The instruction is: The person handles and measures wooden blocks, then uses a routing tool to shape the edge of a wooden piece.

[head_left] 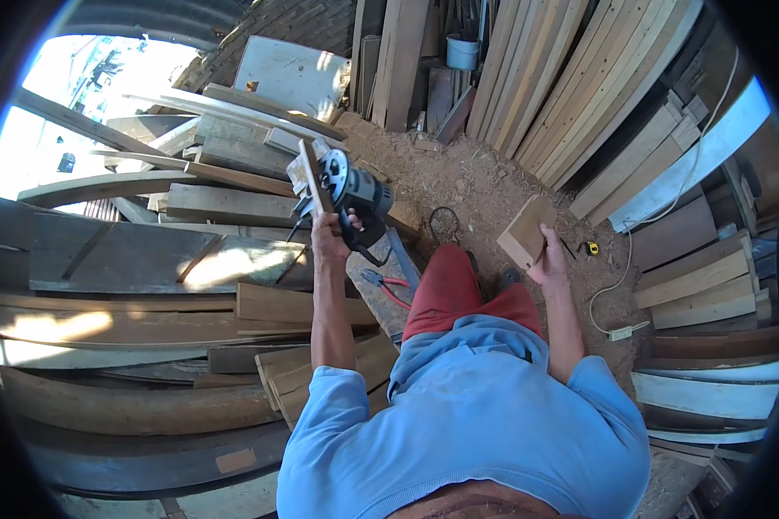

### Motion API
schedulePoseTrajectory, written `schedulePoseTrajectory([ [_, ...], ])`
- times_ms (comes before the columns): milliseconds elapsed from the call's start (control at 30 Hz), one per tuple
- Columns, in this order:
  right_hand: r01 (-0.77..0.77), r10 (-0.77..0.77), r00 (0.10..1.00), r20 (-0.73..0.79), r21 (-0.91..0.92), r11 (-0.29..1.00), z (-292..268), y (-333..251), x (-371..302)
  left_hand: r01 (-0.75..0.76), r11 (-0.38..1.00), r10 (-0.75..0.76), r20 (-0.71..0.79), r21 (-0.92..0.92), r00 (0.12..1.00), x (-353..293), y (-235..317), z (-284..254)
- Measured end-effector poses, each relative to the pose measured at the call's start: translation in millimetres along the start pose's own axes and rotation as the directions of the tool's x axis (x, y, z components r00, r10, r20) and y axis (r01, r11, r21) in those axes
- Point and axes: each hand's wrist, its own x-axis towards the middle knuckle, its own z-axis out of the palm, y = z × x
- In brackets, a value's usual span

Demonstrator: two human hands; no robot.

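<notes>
My left hand is closed around the handle area of a corded power tool with a grey motor body and a round black plate with holes. A narrow wooden strip runs along the tool's side, under my fingers; whether it is fixed to the tool I cannot tell. My right hand grips the edge of a short, flat wooden board, thumb on top, held apart from the tool. Red-handled pliers lie on a worn surface by my left thigh. On the ground past my right hand sits a yellow tape measure.
Stacked planks fill the left side. Tall boards lean at the back, near a pale bucket. A white cable with a socket block crosses the dirt floor at right.
</notes>
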Motion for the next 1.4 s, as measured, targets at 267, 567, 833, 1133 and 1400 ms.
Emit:
schedulePoseTrajectory([
  [267, 0.169, -0.168, 0.983, 0.071, -0.010, 0.986, 30, -23, -43, 0.010, 0.960, -0.102, 0.316, 0.281, 0.943, -105, -26, 74],
  [567, 0.268, -0.246, 0.952, 0.184, -0.102, 0.958, 50, -43, -95, 0.205, 0.805, -0.408, 0.268, 0.557, 0.873, -220, -43, 108],
  [833, 0.055, -0.063, 0.998, -0.020, -0.294, 0.954, 42, -6, -84, 0.231, 0.655, -0.553, 0.249, 0.719, 0.795, -293, -71, 121],
  [1133, 0.135, -0.183, 0.975, -0.126, -0.319, 0.938, 39, -6, -68, 0.273, 0.644, -0.590, 0.237, 0.715, 0.772, -261, -73, 123],
  [1400, 0.063, -0.107, 0.987, -0.117, -0.327, 0.943, 59, 24, -25, 0.235, 0.619, -0.588, 0.244, 0.750, 0.771, -233, -44, 113],
])
